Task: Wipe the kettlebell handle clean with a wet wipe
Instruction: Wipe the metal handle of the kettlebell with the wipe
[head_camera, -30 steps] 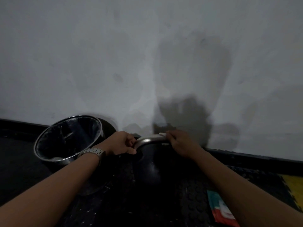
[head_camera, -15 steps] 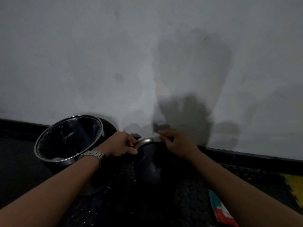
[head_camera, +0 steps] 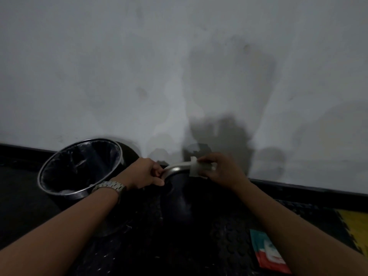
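A black kettlebell [head_camera: 179, 198] stands on the dark rubber floor close to the wall. Its curved silver handle [head_camera: 176, 169] shows between my two hands. My left hand [head_camera: 144, 174], with a metal watch on the wrist, grips the handle's left end. My right hand [head_camera: 223, 171] holds a white wet wipe [head_camera: 196, 169] wrapped over the top of the handle near its right side, fingers curled round it. The handle's right end is hidden under the wipe and hand.
A round metal bin [head_camera: 79, 168] with a black liner stands left of the kettlebell against the wall. A red and teal wipe packet [head_camera: 266, 253] lies on the floor at lower right. A yellow mat [head_camera: 356, 226] edges the far right. The grey wall rises right behind.
My right hand has slid the wipe to the right along the handle from its left bend, baring more silver. My left hand has kept its grip.
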